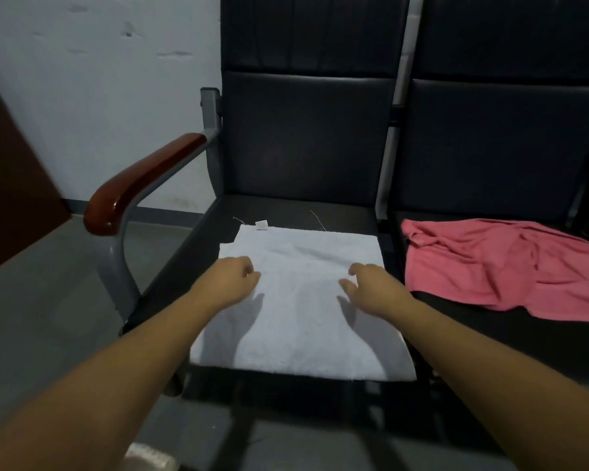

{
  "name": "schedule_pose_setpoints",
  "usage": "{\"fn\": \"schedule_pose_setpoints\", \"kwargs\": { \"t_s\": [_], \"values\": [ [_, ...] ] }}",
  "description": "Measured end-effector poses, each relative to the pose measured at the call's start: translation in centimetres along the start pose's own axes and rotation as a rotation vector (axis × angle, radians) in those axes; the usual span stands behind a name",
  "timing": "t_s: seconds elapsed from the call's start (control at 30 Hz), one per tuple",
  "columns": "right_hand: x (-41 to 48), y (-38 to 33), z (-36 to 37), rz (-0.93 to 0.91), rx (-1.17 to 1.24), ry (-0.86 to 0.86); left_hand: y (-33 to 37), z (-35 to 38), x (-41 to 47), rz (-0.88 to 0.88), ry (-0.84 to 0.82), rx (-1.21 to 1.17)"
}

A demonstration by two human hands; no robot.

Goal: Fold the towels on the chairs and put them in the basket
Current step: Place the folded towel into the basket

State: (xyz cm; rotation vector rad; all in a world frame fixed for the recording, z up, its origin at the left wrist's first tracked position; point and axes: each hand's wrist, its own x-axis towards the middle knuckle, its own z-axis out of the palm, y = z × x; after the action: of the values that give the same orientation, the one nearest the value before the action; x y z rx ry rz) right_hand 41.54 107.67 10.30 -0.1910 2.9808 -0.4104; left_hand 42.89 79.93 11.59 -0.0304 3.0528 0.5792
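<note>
Nearest, at the lower edge, a pale blurred shape [150,453] on the grey floor [48,317], too unclear to name. Above it, two bare forearms reaching forward, well apart. Left hand [233,277] over the left part of the white towel [303,334], fingers loosely curled, gripping nothing. Right hand [371,287] over the right part, fingers slack and slightly spread, tips pointing down, likewise holding nothing. Both hands apparently raised just off the cloth, going by the separate shadows under each; contact at the fingertips impossible to tell.

White towel spread flat on the seat of the left chair [306,147], covering most of it, near edge at the seat's front edge, top layer stepped back at the far left corner. Small white tag [261,225] at that corner, loose threads trailing on the black seat behind.

Just beside, on the seat of the right chair [504,147], a pink towel [507,266], rumpled and unfolded, apart from the white one. To the left, a glossy red-brown armrest [143,185] on a grey metal frame. Farther back, black padded backrests side by side. Behind all, a pale wall [99,79] with scuffed patches, and a dark brown panel [11,181] at the far left edge.
</note>
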Motion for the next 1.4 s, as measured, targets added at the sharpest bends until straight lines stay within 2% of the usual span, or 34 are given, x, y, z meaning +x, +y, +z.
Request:
{"fn": "schedule_pose_setpoints", "kwargs": {
  "t_s": [0.1,0.2,0.27,0.37,0.47,0.7,0.9,1.0,1.13,1.3,1.4],
  "values": [
    [4.3,0.6,-0.1,0.02,0.053,0.104,0.1,0.0,3.9,-0.04,0.094,-0.102],
    [8.6,0.9,0.4,0.038,0.141,0.163,0.0,1.3,7.7,-0.156,0.204,-0.378],
    [11.1,1.1,1.0,0.063,0.215,0.186,-0.2,2.6,10.0,-0.179,0.234,-0.445],
    [12.9,1.7,3.0,0.022,0.234,0.201,-1.1,4.9,12.3,-0.14,0.177,-0.281],
    [13.8,2.5,4.3,-0.042,0.103,0.214,-1.4,5.6,13.5,-0.13,0.155,-0.076],
    [14.7,2.7,1.6,-0.043,-0.113,0.151,-1.9,4.2,14.2,-0.128,0.102,0.09],
    [13.2,3.1,1.7,-0.067,-0.182,0.257,-1.7,3.3,13.1,-0.051,0.148,0.207],
    [12.4,3.3,1.0,-0.042,-0.047,0.33,-1.7,2.8,12.6,0.006,0.209,0.2],
    [11.6,3.8,-0.7,0.05,0.394,0.349,-2.0,1.5,12.3,0.036,0.291,0.115],
    [11.7,3.8,-1.4,0.069,0.41,0.375,-1.3,0.3,12.6,0.06,0.291,-0.12],
    [13.4,3.6,-1.7,0.107,0.364,0.423,0.1,-0.2,15.3,0.053,0.21,-0.085]
  ]
}}
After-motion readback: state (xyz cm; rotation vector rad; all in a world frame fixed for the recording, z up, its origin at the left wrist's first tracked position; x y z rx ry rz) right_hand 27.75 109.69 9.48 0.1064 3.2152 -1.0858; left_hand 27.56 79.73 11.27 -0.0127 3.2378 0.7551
